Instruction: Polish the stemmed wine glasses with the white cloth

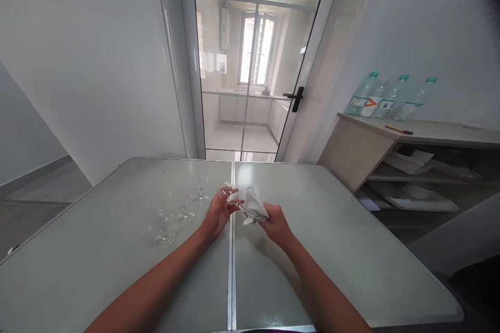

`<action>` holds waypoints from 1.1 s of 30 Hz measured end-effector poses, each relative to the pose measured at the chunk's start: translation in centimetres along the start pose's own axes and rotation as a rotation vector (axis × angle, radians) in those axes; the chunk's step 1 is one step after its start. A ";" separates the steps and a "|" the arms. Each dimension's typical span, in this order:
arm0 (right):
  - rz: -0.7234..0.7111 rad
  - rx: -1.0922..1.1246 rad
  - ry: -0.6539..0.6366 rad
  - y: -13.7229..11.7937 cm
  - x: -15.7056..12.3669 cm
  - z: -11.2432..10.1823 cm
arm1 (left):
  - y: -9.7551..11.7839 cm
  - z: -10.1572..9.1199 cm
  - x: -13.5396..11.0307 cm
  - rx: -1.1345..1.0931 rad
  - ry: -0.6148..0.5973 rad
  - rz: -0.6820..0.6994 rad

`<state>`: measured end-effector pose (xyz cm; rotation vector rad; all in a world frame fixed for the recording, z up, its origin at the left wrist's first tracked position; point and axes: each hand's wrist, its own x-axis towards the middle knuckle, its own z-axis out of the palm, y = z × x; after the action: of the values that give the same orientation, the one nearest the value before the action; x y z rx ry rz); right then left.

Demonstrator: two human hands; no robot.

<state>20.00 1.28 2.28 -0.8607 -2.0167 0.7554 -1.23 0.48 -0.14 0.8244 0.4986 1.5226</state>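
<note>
Over the table's middle seam, my left hand (219, 212) is closed around the bowl of a clear wine glass (227, 191), which lies tilted with its stem toward the right. A white cloth (253, 205) is bunched in my right hand (274, 223), and it covers the foot end of that glass. Several more clear stemmed glasses stand to the left of my left hand; the nearest to me is one glass (166, 238), and the farthest is another glass (201, 195). Their thin outlines are faint against the table.
The pale grey table (336, 270) has a metal seam down its middle. At right stands a shelf unit (359, 140) with several plastic bottles (386, 101) and a brush-like stick (398, 129) on top. A glass door (250, 73) with a black handle (297, 99) is beyond the far edge.
</note>
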 end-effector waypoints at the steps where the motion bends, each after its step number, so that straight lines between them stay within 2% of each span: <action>1: 0.058 0.049 0.097 0.0 0.1 -0.2 | 0.2 0.1 -0.1 -0.002 -0.004 0.011; 3: 0.177 0.118 0.264 0.0 0.4 -0.4 | 0.5 0.6 -0.2 -0.003 -0.017 0.040; 5: 0.299 0.206 0.296 0.0 0.6 -0.3 | 0.9 1.3 -0.5 0.001 -0.024 0.076; 9: 0.515 0.514 0.082 0.0 0.7 0.6 | 1.3 2.3 -1.1 0.032 -0.033 0.103; 12: 0.576 0.620 0.007 0.4 0.5 1.0 | 1.3 2.6 -1.3 0.084 -0.075 0.076; 15: 0.593 0.541 0.031 1.3 0.3 0.9 | 1.2 2.5 -1.4 0.151 -0.121 0.058; 18: 0.559 0.435 0.109 2.1 0.3 0.5 | 1.0 2.3 -1.4 0.186 -0.149 0.067; 21: 0.503 0.446 0.178 2.5 0.4 0.5 | 0.9 2.2 -1.4 0.187 -0.187 0.060; 24: 0.490 0.463 0.182 2.7 0.5 0.6 | 0.8 2.2 -1.4 0.181 -0.219 0.045; 31: 0.505 0.188 0.264 2.8 0.4 0.3 | 0.9 2.1 -1.4 0.212 -0.191 0.069; 33: 0.472 0.161 0.285 2.5 0.6 0.4 | 0.8 2.1 -1.4 0.213 -0.192 0.071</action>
<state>20.13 3.14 0.44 -1.2885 -1.4946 0.9748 -0.25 -1.29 1.48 1.1527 0.4988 1.4526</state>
